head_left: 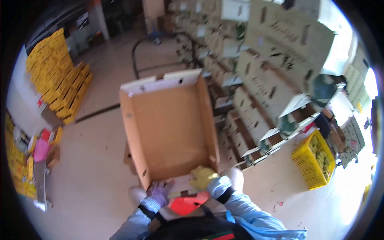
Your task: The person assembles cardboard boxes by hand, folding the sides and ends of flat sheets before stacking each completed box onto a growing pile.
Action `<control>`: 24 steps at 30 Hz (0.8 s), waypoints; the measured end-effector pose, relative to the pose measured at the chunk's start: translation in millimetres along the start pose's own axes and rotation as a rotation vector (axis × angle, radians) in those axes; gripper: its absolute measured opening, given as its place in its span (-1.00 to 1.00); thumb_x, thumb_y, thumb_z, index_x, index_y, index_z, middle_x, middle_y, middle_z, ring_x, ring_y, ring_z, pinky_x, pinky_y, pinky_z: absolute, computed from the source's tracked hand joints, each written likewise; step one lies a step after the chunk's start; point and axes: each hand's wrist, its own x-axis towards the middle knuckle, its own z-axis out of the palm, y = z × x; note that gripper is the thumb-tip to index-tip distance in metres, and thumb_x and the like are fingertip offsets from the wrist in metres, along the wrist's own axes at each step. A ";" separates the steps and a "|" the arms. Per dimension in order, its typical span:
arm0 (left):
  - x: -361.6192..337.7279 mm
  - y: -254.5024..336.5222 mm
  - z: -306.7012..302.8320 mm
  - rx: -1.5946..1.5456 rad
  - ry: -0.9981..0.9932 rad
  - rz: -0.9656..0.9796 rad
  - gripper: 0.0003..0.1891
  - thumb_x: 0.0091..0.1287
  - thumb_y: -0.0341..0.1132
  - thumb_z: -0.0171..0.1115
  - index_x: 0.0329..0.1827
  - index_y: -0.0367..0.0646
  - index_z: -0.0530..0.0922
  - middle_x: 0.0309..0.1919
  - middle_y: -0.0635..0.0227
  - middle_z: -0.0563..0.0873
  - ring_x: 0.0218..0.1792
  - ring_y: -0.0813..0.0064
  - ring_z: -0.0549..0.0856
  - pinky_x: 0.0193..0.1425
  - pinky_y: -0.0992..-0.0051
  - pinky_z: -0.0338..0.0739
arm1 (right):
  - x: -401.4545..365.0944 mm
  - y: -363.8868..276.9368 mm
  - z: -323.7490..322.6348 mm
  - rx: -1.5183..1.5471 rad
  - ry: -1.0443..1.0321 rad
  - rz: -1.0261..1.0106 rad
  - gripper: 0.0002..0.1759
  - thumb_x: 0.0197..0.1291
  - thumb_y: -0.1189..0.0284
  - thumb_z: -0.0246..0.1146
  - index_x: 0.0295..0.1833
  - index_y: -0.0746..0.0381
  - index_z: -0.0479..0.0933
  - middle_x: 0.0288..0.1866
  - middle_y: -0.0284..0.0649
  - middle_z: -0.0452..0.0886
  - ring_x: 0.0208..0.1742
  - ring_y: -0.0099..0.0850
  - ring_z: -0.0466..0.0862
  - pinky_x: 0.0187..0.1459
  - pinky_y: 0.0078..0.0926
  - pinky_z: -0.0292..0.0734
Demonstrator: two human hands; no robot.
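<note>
A shallow open cardboard box [170, 128], white outside and brown inside, is directly before me with its bare brown bottom showing. My left hand [159, 193], in a purple glove, is closed on the near wall by the left corner, thumb along the wall. Over the right part of that same near wall, my right hand [203, 178] in a yellow glove is closed, its fingers partly hidden. Below the near wall, a red patch [188, 204] shows between my arms.
High stacks of printed white boxes [276, 60] stand close on the right. A yellow crate [314, 160] holding yellow-green items is on the floor beyond. Yellow boxes [52, 72] are stacked at left, near a cart [41, 184]. A black-handled trolley [134, 60] stands ahead.
</note>
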 end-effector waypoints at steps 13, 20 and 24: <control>21.0 -18.3 -16.7 0.031 0.060 -0.042 -0.49 0.22 0.19 0.18 -0.07 -0.09 0.62 -0.14 0.16 0.73 -0.06 0.12 0.71 0.01 0.11 0.56 | -16.6 -38.6 -69.9 -0.041 0.165 -0.024 -0.59 0.32 0.19 0.07 0.20 0.12 0.48 0.09 0.00 0.59 0.07 0.00 0.59 0.09 -0.10 0.49; 52.8 2.5 32.7 -0.479 0.357 0.501 -0.53 0.25 -0.06 0.30 0.07 -0.23 0.55 -0.07 -0.01 0.67 -0.05 0.10 0.71 0.10 0.19 0.53 | -65.1 -81.1 -22.9 0.318 0.392 -0.103 -0.50 0.23 0.26 0.21 0.24 0.22 0.40 0.10 0.06 0.56 0.05 0.03 0.60 0.05 -0.16 0.54; -15.7 59.3 -32.9 -1.024 0.677 0.421 -0.80 0.36 -0.45 0.02 -0.08 -0.23 0.61 -0.24 0.17 0.72 -0.25 0.36 0.72 -0.12 0.44 0.61 | -95.7 -98.8 -16.3 0.391 0.477 0.011 -0.33 0.08 0.11 0.30 0.24 0.20 0.32 0.05 0.09 0.55 -0.04 0.06 0.63 -0.04 -0.09 0.55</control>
